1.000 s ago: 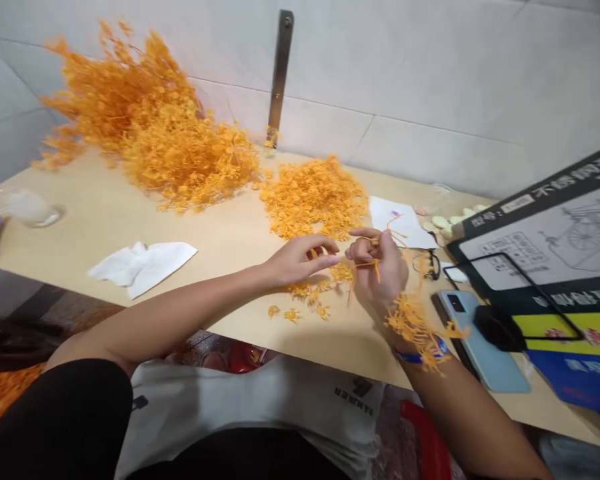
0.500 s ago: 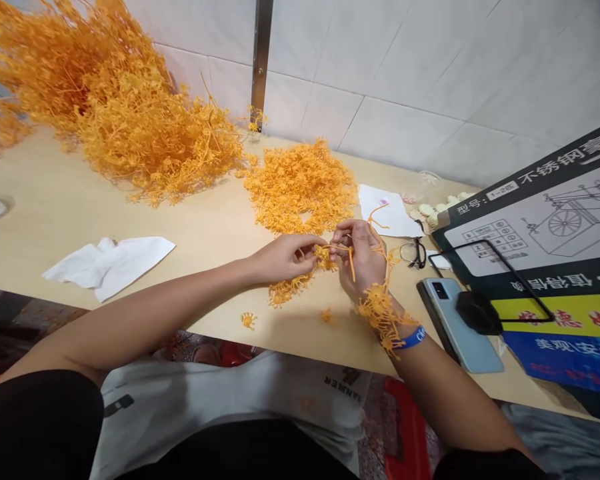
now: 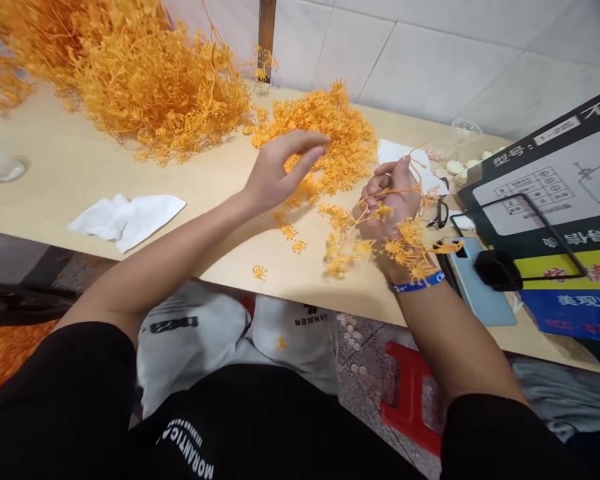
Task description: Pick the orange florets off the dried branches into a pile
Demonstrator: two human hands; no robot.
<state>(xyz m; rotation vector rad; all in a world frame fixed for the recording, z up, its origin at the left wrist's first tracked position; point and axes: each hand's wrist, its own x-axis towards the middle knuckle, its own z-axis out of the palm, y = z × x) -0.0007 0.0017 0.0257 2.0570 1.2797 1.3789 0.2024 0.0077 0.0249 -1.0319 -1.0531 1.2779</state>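
Note:
My left hand [image 3: 280, 168] hovers over the near edge of a heap of loose orange plastic flower pieces [image 3: 330, 127]. Its thumb and forefinger are stretched out and apart, with nothing visible between them. Curled fingers of my right hand [image 3: 391, 193] grip a branched orange plastic flower stem [image 3: 405, 192]. Clusters from the stem [image 3: 407, 240] hang over the wrist, next to a blue wristband [image 3: 420, 283]. Below my left hand, small orange pieces [image 3: 299, 247] lie scattered on the table, one [image 3: 259, 272] close to the front edge.
A large bundle of orange stems [image 3: 165, 87] fills the back left. White tissue [image 3: 130, 217] lies at left. On the right are glasses [image 3: 441, 213], a phone [image 3: 490, 287], a black stand [image 3: 497, 270] and a printed box [image 3: 530, 193]. A red stool [image 3: 405, 400] stands below.
My hands have come apart: the left has risen leftward toward the heap, fingers opened. My right hand keeps the stem, whose clusters now spread further. The view has tilted downward.

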